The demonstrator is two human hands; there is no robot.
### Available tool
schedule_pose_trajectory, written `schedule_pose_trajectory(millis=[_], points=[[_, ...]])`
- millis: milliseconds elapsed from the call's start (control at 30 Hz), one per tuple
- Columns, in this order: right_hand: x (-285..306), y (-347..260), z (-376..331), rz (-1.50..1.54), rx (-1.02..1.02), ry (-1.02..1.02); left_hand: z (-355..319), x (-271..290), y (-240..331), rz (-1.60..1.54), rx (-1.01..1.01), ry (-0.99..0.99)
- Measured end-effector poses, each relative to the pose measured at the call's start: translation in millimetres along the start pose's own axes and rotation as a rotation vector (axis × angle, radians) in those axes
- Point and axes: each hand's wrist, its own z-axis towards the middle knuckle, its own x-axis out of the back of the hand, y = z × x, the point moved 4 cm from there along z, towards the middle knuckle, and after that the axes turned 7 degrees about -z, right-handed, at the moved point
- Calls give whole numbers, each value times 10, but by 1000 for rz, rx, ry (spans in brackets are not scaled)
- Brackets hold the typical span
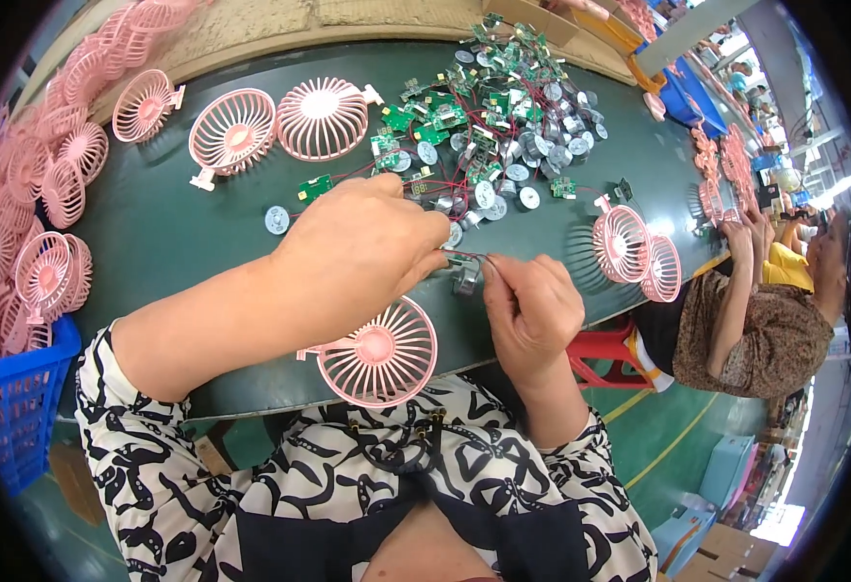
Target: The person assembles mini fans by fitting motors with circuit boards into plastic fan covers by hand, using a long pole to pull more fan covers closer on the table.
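Observation:
My left hand [367, 238] reaches over the near edge of the motor pile, its fingers closed in a pinch on thin wires. My right hand [539, 308] faces it, thumb and forefinger closed on the same wires. Between the two hands hangs a small round motor [465, 280], partly hidden by fingers. Below my left hand, close to my body, a pink fan cage [377, 346] lies on the dark green table [241, 218]. A loose motor [277, 220] and a green circuit board [315, 188] lie left of my left hand.
Motors wired to circuit boards form a heap [503, 116] at the far middle. Pink cages [233, 132] stand at the far left, others [622, 244] at the right. A blue basket [18, 407] overflows with cages. A co-worker [765, 330] sits at right beside a red stool [605, 357].

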Motion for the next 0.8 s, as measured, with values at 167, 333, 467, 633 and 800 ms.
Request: schedule_pose_trajectory(millis=[167, 333, 467, 633, 800], points=[[-151, 12, 21, -37, -42, -129, -42, 12, 88, 179, -183, 65], [-128, 175, -26, 169, -470, -220, -115, 74, 186, 201, -295, 105], [-27, 472, -148, 389, -752, -126, -145, 92, 87, 201, -293, 84], [75, 529, -197, 47, -520, -222, -204, 170, -77, 396, -145, -33], [-73, 507, -4, -222, -236, -329, -422, 226, -277, 584, 38, -45]])
